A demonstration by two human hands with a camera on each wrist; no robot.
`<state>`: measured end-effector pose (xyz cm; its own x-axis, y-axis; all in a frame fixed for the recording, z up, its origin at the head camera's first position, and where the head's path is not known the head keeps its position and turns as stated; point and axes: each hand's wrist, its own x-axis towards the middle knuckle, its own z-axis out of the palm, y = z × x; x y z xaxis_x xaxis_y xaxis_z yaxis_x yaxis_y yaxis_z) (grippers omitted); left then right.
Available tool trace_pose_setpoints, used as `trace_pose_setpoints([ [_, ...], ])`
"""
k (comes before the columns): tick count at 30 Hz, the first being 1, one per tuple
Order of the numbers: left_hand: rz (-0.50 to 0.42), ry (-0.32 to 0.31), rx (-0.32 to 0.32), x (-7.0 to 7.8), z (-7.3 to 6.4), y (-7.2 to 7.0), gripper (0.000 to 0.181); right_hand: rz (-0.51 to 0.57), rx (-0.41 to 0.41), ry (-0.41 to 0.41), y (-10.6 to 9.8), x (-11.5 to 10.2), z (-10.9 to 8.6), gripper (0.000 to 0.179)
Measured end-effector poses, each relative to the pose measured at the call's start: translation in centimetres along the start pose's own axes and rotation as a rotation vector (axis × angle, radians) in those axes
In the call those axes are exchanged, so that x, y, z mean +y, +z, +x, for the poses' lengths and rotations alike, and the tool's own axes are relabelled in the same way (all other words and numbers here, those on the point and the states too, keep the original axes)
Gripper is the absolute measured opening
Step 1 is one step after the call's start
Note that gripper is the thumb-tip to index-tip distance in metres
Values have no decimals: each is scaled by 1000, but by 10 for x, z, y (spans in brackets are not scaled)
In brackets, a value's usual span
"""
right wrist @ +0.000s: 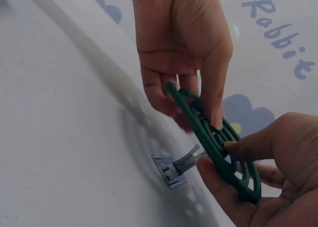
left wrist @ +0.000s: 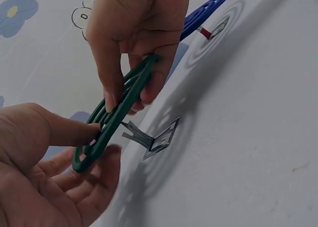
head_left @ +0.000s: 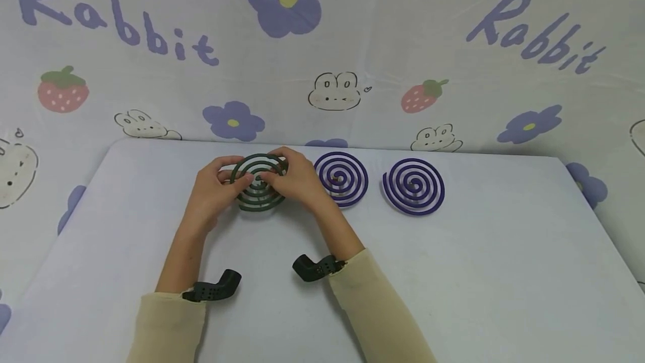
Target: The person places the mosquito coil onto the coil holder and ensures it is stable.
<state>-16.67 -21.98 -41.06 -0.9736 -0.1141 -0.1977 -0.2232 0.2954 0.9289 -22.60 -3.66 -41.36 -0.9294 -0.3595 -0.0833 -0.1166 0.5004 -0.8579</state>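
Observation:
A green mosquito coil (head_left: 258, 202) is held above the white table by both hands. At its left side my left hand (head_left: 214, 189) pinches the rim, thumb on top and fingers beneath. The right hand (head_left: 297, 178) grips the opposite side, its thumb pressing near the spiral's middle. Below the tilted coil (left wrist: 130, 104), a small metal stand (left wrist: 158, 140) rests on the table with its forked prong pointing up. In the right wrist view the prong of this stand (right wrist: 171, 172) comes close to the coil's underside; I cannot tell whether they touch.
Two purple mosquito coils, one beside my right hand (head_left: 341, 181) and another farther right (head_left: 414, 185), sit raised on stands. A patterned cloth (head_left: 388, 27) hangs behind the table's (head_left: 478, 273) back edge. Black wrist cameras (head_left: 216, 287) sit at both sleeves.

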Motion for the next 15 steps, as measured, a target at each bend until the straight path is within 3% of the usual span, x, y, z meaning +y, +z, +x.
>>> trace_pose_setpoints([
  [8,-3,14,53,-3,0,-4,55,8,-29,11,7,-8,0,51],
  [15,-21,23,36,-8,4,4,54,-34,-12,41,8,-4,-1,50],
])
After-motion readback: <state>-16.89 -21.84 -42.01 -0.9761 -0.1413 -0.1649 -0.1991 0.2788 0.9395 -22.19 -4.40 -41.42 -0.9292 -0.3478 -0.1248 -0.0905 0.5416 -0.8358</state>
